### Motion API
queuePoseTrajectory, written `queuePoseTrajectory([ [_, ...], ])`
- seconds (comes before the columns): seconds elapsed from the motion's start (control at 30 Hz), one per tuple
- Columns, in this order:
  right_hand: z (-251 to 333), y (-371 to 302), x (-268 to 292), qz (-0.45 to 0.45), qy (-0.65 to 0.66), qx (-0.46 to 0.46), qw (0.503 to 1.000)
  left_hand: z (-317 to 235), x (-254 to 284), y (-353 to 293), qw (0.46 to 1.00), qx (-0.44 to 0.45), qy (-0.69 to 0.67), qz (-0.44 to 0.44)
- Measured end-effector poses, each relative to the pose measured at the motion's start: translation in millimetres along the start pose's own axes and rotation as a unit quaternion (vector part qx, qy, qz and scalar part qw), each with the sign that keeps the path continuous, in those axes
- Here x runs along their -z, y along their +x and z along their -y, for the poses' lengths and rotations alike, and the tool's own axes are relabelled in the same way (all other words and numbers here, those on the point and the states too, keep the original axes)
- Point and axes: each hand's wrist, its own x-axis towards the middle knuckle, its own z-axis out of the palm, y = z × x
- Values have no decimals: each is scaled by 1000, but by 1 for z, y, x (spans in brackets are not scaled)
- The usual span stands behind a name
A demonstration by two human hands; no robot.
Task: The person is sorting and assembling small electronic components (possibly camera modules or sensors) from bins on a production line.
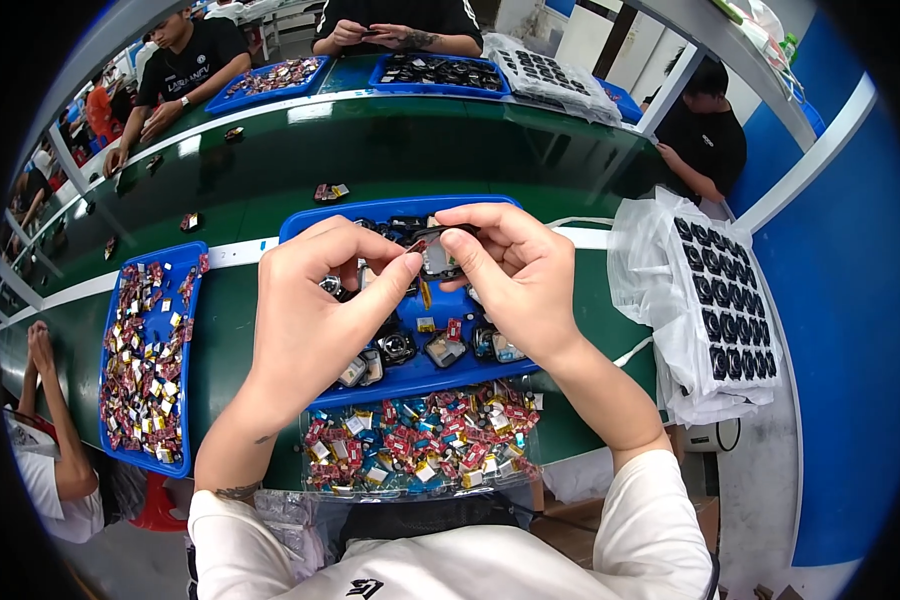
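Over a blue tray (400, 385), my two hands meet on a small black-rimmed casing (438, 262) with a pale inside. My right hand (525, 285) grips the casing between thumb and fingers. Thumb and forefinger of my left hand (310, 310) pinch a small red circuit board (418, 247) at the casing's left edge; whether it is joined to the casing cannot be made out. Below them in the tray lie several black casings (397, 347), some with pale parts inside, and a loose red board (454, 330).
A clear tray (315, 485) heaped with red boards and battery packs sits nearest me. Left stands another filled blue tray (192, 450); right, a stack of white trays (685, 380) with black casings. Across the green belt (470, 140), people work, and a person's hands (40, 350) show at left.
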Motion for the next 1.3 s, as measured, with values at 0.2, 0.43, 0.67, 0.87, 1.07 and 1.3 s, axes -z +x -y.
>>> queuePoseTrajectory([
  [0.2,0,3,4,34,53,-2,998,3,3,2,1000,-9,8,0],
  [0.43,0,2,7,29,70,6,997,9,1,2,955,129,-246,105],
  [0.67,-5,1,2,0,38,67,997,15,-4,4,927,175,-302,134],
  [0.87,-4,1,2,27,54,60,996,11,-6,6,945,159,-272,84],
  [1.07,-7,4,2,28,28,28,999,20,-9,9,974,128,-176,63],
  [1.3,-19,34,7,-9,-10,-16,1000,16,19,14,997,26,-70,-10],
])
